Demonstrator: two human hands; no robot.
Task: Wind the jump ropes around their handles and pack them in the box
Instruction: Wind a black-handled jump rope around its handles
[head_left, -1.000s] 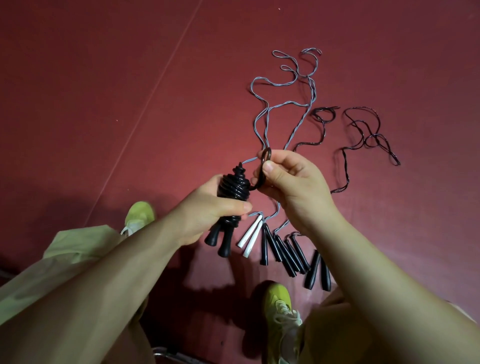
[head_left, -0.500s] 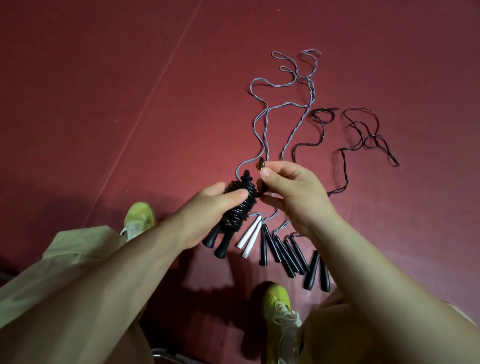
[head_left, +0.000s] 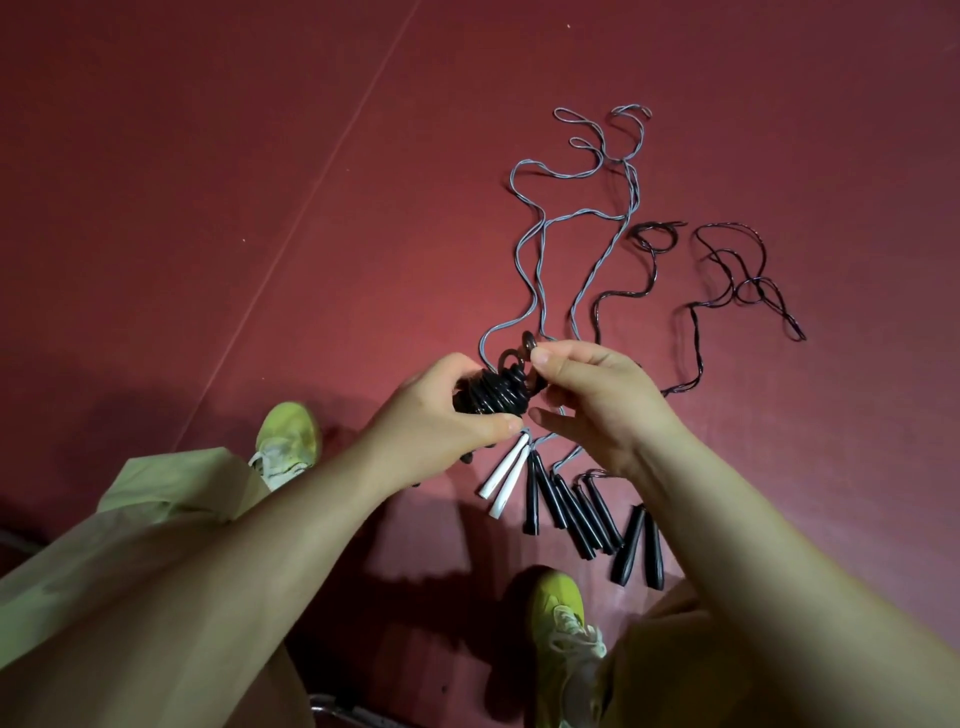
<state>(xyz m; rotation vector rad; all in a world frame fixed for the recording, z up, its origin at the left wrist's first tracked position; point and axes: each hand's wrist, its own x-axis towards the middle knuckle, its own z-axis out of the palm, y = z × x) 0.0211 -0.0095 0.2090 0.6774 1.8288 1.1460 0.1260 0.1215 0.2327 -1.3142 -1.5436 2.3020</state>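
Note:
My left hand (head_left: 441, 415) grips a black jump rope (head_left: 491, 392) wound in coils round its handles. My right hand (head_left: 602, 400) pinches the rope's loose end loop (head_left: 527, 345) just above the coils. Below the hands, on the red floor, lie a pair of white handles (head_left: 504, 475) and several black handles (head_left: 576, 514) side by side. A grey rope (head_left: 540, 228) and dark ropes (head_left: 737, 270) trail from them across the floor. No box is in view.
My two yellow-green shoes (head_left: 288, 439) (head_left: 563, 623) stand on the red floor (head_left: 208, 208), one at the left and one below the handles. Beige trouser legs (head_left: 156, 519) fill the lower left. A pale line (head_left: 311, 208) crosses the floor diagonally.
The wound bundle has tipped over to the left in my left hand. My right hand has brought the rope's end loop down close to the coils.

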